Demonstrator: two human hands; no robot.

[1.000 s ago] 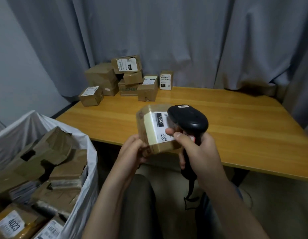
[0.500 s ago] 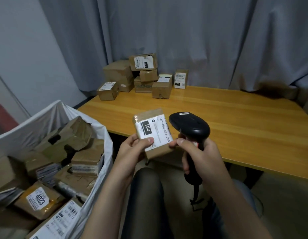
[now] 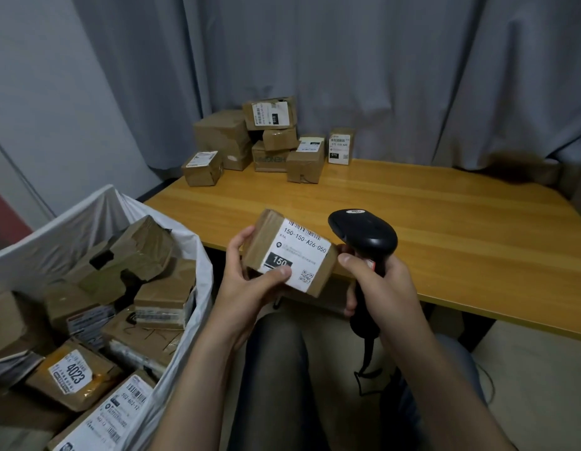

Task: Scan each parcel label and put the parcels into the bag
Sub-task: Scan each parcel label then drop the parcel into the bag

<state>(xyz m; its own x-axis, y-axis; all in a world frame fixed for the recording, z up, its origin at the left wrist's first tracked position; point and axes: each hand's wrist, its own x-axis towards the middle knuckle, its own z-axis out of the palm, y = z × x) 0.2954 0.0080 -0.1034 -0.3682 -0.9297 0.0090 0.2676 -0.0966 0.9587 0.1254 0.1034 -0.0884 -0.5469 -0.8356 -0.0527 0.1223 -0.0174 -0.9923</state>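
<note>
Pinching with its thumb on the label and its fingers curled round the far edge, the left hand (image 3: 250,284) holds the small brown parcel (image 3: 266,236) in the air above the lap, just off the near edge of the table (image 3: 445,242). Its label (image 3: 302,252) faces up. The right hand (image 3: 383,288) is wrapped round the handle of the black scanner (image 3: 364,236), thumb resting against the parcel's right end. Taking the risks from the left, the white bag (image 3: 87,216) beside the knee is heaped with bagged parcels (image 3: 136,252) close to its rim. One dropped carelessly could, I judge, slide off the pile and over the edge. The left thumb lies on the label's lower edge beside the black "150" block and could spoil a reading if it crept toward the square code. The scanner's head seems aimed past the parcel and not down at the label, so a trigger pull now would likely read nothing. It might instead catch a label in the stack of boxes (image 3: 269,141) at the table's far corner. As for what is hidden, the bag's left side is cut off by the frame. The parcel's underside and the fingers behind it cannot be seen, nor can the scanner's window and trigger. Its cable (image 3: 364,359) vanishes between the legs.
</note>
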